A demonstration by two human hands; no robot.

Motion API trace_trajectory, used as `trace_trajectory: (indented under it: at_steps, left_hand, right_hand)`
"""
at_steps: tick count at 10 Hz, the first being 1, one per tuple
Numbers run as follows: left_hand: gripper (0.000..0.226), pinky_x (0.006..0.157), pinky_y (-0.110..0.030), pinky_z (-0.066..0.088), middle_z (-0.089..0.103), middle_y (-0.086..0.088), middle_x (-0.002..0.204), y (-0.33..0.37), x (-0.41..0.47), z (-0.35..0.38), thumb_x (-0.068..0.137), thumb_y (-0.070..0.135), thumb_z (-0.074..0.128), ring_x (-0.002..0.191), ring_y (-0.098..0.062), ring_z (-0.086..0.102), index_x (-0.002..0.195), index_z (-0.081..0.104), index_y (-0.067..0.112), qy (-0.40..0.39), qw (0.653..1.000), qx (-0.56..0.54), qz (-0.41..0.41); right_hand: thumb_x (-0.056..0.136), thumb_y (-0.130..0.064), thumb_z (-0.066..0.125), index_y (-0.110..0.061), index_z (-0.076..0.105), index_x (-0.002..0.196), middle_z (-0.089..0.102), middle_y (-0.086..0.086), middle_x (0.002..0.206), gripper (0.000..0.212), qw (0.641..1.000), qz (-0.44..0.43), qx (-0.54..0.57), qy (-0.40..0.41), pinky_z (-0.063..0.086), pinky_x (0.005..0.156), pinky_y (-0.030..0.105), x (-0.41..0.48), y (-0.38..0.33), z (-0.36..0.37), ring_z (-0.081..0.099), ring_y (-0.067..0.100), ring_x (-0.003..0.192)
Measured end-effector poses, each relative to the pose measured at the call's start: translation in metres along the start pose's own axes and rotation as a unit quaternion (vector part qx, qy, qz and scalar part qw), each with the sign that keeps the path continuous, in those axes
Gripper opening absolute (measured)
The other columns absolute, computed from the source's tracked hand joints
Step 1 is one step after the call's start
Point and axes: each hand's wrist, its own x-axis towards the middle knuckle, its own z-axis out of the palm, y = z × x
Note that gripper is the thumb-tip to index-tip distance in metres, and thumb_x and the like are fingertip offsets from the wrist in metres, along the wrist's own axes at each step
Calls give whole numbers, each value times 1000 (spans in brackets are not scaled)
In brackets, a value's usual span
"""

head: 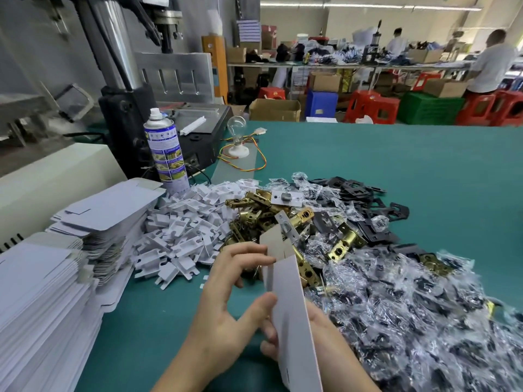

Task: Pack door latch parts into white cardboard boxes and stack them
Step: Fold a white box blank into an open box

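A white cardboard box [291, 315], folded flat with its top flaps up, stands on end in front of me. My left hand [226, 301] pinches its left edge with thumb and fingers. My right hand [308, 332] holds it from behind and is mostly hidden by the card. Beyond the box lies a heap of brass door latches [263, 216]. White plastic inserts [186, 230] are piled to the left of them. Black strike plates [365, 199] and several clear bags of small dark parts [410, 301] spread to the right.
Stacks of flat white box blanks [48, 292] fill the left edge of the green table [396, 154]. A spray can [165, 151], a bare light bulb with wires [237, 137] and a press machine [135, 75] stand behind. People work at far benches.
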Motion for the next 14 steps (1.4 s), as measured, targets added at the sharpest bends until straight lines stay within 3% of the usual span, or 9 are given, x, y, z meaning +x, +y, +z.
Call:
trace_trajectory:
  at_steps: [1, 3, 4, 5, 6, 7, 9, 10, 14]
  left_hand:
    - [26, 86, -21, 42, 56, 7, 127, 10, -21, -19, 89, 52, 62, 119, -23, 57, 113, 63, 41, 79, 997, 1, -25]
    - [45, 88, -27, 37, 50, 11, 109, -2, -25, -11, 85, 75, 60, 106, -13, 51, 91, 58, 30, 46, 995, -23, -86]
    - [45, 92, -31, 37, 49, 12, 110, -4, -28, -8, 85, 69, 62, 115, -17, 49, 90, 58, 25, 20, 995, -7, -95]
    - [38, 92, -33, 37, 50, 10, 107, -2, -27, -9, 92, 65, 56, 113, -22, 49, 81, 55, 28, 15, 996, -13, -84]
    - [48, 93, -33, 36, 50, 7, 103, 2, -27, -10, 97, 71, 46, 110, -25, 49, 75, 52, 29, 22, 995, -37, -91]
    - [60, 88, -24, 37, 49, 7, 102, 1, -27, -13, 95, 76, 47, 106, -23, 49, 73, 53, 21, 46, 993, -59, -95]
    - [11, 91, -17, 44, 49, 6, 120, 1, -25, -10, 90, 51, 65, 106, -15, 55, 92, 64, 40, 117, 989, -75, -54]
    - [40, 82, -27, 56, 60, 5, 124, 4, -26, -2, 79, 58, 69, 106, -16, 63, 118, 59, 55, 81, 976, -143, -141]
    - [27, 84, -15, 56, 80, 4, 116, 17, -24, -2, 90, 43, 69, 106, -9, 75, 114, 79, 37, 23, 942, -274, -193]
  right_hand:
    - [52, 3, 87, -9, 84, 86, 65, 14, 67, 36, 999, 16, -31, -10, 55, 53, 32, -2, -4, 0, 61, 22, 54]
    - [86, -82, 49, -9, 68, 135, 70, 16, 119, 90, 985, 101, -58, -126, 56, 93, 41, -15, -11, -5, 70, 30, 108]
    - [68, -81, 75, -9, 55, 147, 65, 17, 135, 109, 982, 114, -81, -127, 53, 100, 40, -17, -11, -13, 66, 27, 118]
    - [86, -73, 66, -21, 58, 148, 62, 5, 145, 81, 985, 116, -118, -51, 43, 113, 38, -21, -10, -19, 60, 19, 132]
    - [96, -74, 45, -20, 79, 120, 80, -9, 106, 68, 992, 103, -3, -66, 50, 102, 28, -23, -7, -13, 73, 1, 102]
    - [45, -74, 93, -6, 63, 138, 81, 2, 96, 120, 978, 101, -108, -150, 54, 101, 41, -21, -8, -23, 77, 8, 88]
    - [54, -50, 100, -18, 75, 122, 73, 24, 117, 80, 990, 31, -78, -117, 62, 80, 44, -12, -9, -23, 75, 36, 96]
    - [48, -58, 100, -23, 77, 118, 73, 24, 120, 82, 993, -7, -88, -82, 63, 78, 41, -14, -16, -14, 77, 33, 95]
    - [76, -67, 75, -38, 69, 126, 74, 10, 125, 58, 978, -83, -194, -8, 61, 89, 51, -11, -18, -19, 74, 28, 106]
